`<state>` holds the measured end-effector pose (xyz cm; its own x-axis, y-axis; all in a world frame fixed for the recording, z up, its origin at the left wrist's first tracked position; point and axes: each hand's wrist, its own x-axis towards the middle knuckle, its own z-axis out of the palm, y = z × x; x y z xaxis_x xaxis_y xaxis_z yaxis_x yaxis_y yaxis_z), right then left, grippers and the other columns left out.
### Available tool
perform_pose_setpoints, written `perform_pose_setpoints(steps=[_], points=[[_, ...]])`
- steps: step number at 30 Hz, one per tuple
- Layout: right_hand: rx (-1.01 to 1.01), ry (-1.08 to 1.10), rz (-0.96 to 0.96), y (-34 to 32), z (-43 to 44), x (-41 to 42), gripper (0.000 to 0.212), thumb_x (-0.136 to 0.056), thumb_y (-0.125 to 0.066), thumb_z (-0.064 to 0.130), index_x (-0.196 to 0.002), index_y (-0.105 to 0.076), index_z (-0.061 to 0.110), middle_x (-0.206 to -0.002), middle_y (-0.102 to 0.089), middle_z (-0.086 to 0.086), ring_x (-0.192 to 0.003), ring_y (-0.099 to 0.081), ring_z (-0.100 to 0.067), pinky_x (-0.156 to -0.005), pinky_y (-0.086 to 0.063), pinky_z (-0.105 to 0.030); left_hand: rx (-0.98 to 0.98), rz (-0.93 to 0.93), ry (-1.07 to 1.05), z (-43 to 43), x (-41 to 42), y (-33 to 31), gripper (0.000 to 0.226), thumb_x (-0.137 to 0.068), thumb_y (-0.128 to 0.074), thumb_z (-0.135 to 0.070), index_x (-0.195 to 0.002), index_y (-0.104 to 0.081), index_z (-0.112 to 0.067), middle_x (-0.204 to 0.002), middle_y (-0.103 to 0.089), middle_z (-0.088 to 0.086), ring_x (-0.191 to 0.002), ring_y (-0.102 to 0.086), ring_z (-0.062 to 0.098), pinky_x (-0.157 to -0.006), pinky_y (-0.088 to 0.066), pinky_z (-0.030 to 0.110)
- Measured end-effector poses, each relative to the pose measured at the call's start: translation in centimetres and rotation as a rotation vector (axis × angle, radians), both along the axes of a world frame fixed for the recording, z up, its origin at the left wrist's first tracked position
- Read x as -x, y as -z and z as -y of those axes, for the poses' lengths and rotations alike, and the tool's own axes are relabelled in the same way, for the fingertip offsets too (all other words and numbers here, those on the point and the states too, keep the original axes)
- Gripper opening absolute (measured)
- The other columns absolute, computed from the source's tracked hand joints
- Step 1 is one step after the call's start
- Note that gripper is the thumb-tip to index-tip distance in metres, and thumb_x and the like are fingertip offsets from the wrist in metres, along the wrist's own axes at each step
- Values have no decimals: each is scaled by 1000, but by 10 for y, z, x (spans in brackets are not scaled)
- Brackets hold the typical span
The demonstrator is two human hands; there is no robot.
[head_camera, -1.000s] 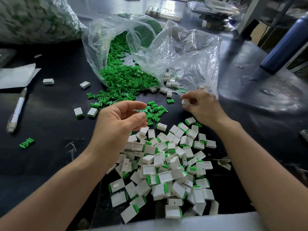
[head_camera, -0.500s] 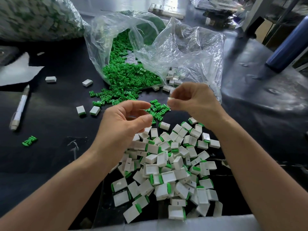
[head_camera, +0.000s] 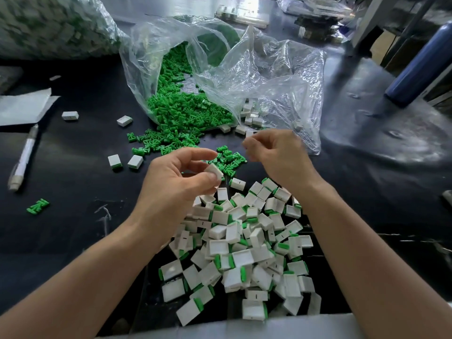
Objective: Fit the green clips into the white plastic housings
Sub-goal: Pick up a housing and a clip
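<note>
The left hand [head_camera: 181, 187] is up over the black table [head_camera: 68, 182]. Its thumb and fingers pinch one white housing [head_camera: 215, 171]. That housing is tilted and sits just above a little bunch of loose clips [head_camera: 228, 157] on the table. The right hand [head_camera: 276, 160] is just beside the left one, a bit farther back. Its fingers are curled in and the tips are close together. The hand is blurry, so I cannot tell if it holds anything.

Under both wrists lies a big pile [head_camera: 244, 245] of white housings. Many of them show a green clip at one edge. They lie every which way, some on top of others.

Behind the hands a clear bag [head_camera: 146, 57] lies on its side with its mouth open. It is full of green clips [head_camera: 186, 106], and some spill out onto the table. Just to its right is a second clear bag [head_camera: 281, 77] with a few plain housings [head_camera: 252, 119] at its mouth.

Left of the left hand, two housings [head_camera: 124, 162] lie side by side. Farther left, one lone clip [head_camera: 38, 206] lies by itself. A pen [head_camera: 23, 160] lies near the left edge, with white paper [head_camera: 24, 106] behind it. A blue bottle [head_camera: 420, 62] is far off on the right.
</note>
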<state>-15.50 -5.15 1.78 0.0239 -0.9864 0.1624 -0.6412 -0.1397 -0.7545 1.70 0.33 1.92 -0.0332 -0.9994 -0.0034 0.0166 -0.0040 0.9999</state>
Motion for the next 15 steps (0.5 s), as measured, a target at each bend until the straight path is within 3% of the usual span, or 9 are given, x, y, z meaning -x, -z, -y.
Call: perform_pose_setpoints(steps=[3, 8, 15], points=[[40, 114, -281, 10, 11, 11, 21, -91, -54, 19, -105, -69, 16, -103, -68, -7, -96, -59, -24, -88, -45, -32, -28, -46, 10, -1, 0, -2, 22, -78, -63, 7, -81, -70, -14, -76, -70, 9, -73, -69, 20, -64, -56, 22], [54, -19, -454, 19, 21, 14, 33, -93, -44, 7, -122, -60, 15, -127, -55, -3, -115, -48, -25, -95, -38, -35, -55, -95, 30, -2, 2, -3, 13, -81, -60, 8, -85, -66, -2, -71, -70, 8, -65, -68, 17, -57, -54, 19], [49, -8, -516, 24, 21, 13, 34, -90, -53, 7, -122, -58, 15, -116, -57, -8, -111, -49, -25, -89, -35, -30, -85, -151, 45, -2, 3, -6, 10, -79, -61, 8, -82, -63, -2, -67, -71, 6, -63, -69, 16, -54, -54, 19]])
